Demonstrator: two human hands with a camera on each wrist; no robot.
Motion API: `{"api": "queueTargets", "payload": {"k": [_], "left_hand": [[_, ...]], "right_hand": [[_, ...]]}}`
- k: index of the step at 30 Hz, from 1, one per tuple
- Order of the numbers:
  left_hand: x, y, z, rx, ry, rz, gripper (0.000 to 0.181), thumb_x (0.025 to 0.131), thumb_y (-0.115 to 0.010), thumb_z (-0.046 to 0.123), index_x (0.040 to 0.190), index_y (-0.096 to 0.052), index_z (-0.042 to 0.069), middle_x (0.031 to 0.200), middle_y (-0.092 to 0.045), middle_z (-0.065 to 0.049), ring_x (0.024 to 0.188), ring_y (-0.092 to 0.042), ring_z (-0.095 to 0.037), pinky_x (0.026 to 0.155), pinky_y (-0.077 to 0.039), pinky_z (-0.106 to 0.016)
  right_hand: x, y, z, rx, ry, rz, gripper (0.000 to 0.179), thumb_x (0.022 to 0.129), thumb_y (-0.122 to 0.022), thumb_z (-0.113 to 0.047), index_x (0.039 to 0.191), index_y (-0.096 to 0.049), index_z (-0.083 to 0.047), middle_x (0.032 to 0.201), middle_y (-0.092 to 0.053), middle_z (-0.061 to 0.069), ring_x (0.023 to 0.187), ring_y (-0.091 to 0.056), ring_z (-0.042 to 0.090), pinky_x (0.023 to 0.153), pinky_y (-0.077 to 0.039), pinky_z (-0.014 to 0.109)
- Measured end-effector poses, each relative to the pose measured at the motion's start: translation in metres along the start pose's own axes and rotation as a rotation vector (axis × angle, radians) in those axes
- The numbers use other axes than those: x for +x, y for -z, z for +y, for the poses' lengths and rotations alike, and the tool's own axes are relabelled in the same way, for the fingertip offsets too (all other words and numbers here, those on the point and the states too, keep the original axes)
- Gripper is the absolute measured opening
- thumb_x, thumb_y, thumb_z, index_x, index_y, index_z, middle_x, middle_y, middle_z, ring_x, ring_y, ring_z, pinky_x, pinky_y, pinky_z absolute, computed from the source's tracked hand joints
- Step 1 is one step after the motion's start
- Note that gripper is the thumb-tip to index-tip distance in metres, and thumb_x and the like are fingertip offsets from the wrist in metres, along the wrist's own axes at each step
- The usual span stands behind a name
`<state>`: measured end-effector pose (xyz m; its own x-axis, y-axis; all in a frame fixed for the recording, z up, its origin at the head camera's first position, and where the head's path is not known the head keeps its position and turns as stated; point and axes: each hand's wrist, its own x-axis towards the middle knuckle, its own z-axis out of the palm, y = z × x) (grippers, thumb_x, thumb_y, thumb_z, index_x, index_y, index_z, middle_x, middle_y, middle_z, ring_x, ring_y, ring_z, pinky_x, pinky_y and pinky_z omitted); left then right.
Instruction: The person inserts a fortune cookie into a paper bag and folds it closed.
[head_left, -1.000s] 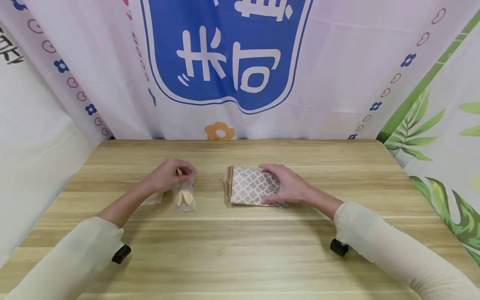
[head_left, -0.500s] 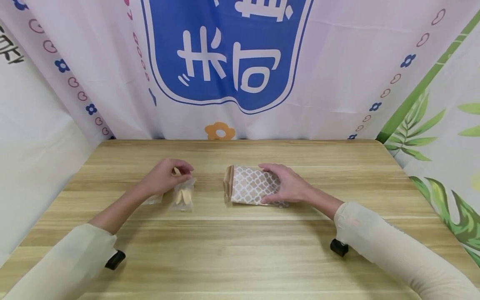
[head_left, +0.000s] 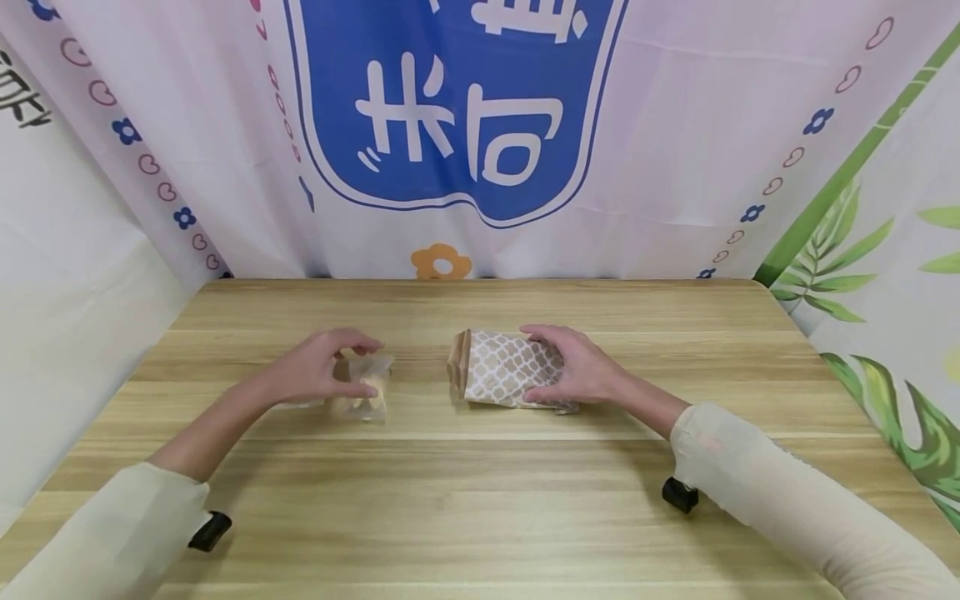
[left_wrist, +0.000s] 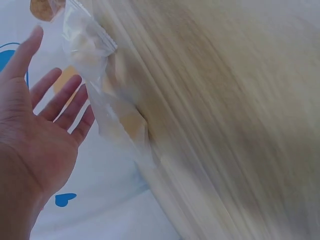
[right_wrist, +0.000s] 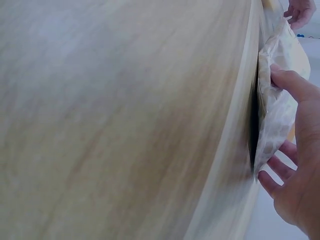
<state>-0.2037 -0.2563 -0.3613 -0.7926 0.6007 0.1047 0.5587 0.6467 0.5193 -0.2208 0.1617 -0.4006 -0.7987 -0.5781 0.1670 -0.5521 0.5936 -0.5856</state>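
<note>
A brown paper bag (head_left: 498, 371) with a white lattice pattern lies flat at the table's middle, its folded end to the left. My right hand (head_left: 581, 367) holds it from the right, thumb on the near edge and fingers on the far edge. In the right wrist view the thumb presses on the bag (right_wrist: 282, 50). My left hand (head_left: 307, 371) hovers over a small clear packet (head_left: 377, 406) with pale yellow pieces inside. Its thumb and fingers stand apart around the packet. A second clear packet (head_left: 300, 405) shows partly from under that hand; in the left wrist view both packets (left_wrist: 85, 42) appear beside spread fingers.
The wooden table (head_left: 465, 508) ends at a straight back edge. Behind it hangs a printed white curtain (head_left: 675, 150) with a blue badge. Black wrist devices (head_left: 680, 495) sit under both sleeves.
My left hand, earlier with fingertips together at the packet's top, has opened and drawn back slightly left and down. The packet has shifted only a little. My right hand stays on the bag.
</note>
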Motion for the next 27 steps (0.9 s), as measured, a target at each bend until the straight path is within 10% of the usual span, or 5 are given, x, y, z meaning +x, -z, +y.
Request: {"api": "queueTargets", "payload": {"k": [13,27], "left_hand": [[-0.0086,-0.0029,-0.0063,0.17,-0.044,-0.037,0.094,0.065,-0.095,0.05,0.134,-0.063,-0.006,0.123,-0.065,-0.016,0.108,-0.063,-0.033,0.088,-0.055,-0.055],[-0.0066,-0.0052,-0.0039,0.192,0.013,-0.073,0.079,0.072,-0.092,0.037,0.134,-0.064,-0.003,0.125,-0.064,-0.019,0.104,-0.062,-0.03,0.082,-0.054,-0.044]], "right_hand": [[-0.0008,-0.0002,-0.0014,0.016,-0.004,-0.001,0.099,0.072,-0.095,-0.039,0.152,-0.048,-0.004,0.141,-0.061,0.017,0.131,-0.056,0.034,0.114,-0.04,0.055],[-0.0009,-0.0007,-0.001,0.01,-0.005,0.0,0.1,0.072,-0.095,-0.039,0.152,-0.048,-0.004,0.142,-0.061,0.017,0.132,-0.055,0.034,0.114,-0.04,0.055]]}}
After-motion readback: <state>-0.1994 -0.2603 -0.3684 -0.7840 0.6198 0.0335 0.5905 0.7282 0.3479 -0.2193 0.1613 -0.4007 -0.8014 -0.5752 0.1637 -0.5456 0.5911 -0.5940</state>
